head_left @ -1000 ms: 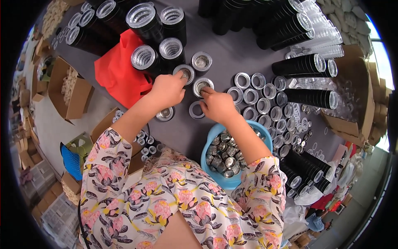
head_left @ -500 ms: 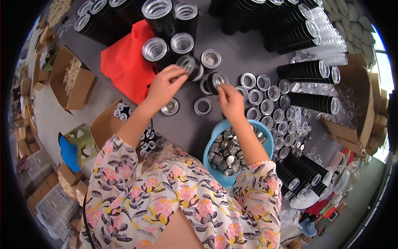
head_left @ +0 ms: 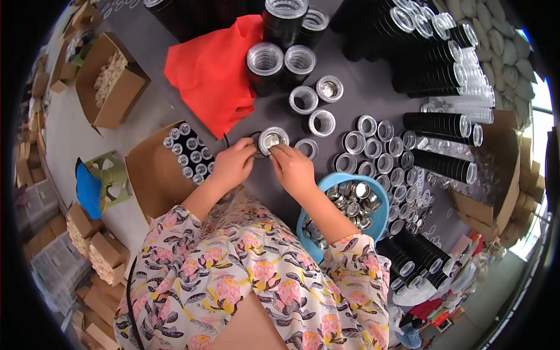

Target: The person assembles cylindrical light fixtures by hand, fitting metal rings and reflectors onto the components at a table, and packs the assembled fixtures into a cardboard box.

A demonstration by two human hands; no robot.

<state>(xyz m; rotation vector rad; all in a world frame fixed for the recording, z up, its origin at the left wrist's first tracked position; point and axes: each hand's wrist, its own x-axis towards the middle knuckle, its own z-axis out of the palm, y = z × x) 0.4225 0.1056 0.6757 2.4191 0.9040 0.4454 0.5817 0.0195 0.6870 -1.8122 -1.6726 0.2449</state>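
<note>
Now, as I watch from a distance, the left hand (head_left: pixel 233 163) and the right hand (head_left: pixel 293 170) have come together nearer to the body, while half a second ago each was lifting a separate piece. Their fingers are narrow, holding one black-and-clear ring piece with a silver centre (head_left: pixel 273 139) by its left side and near rim, to the left of a loose clear ring (head_left: pixel 307 149); whether it touches the tabletop (head_left: pixel 354 87), I cannot tell. So I judge that the work has passed from separate lifting to joint handling of this piece.

Red fabric (head_left: pixel 211 76) (rumpled), blue mesh (head_left: pixel 88 185)
</note>
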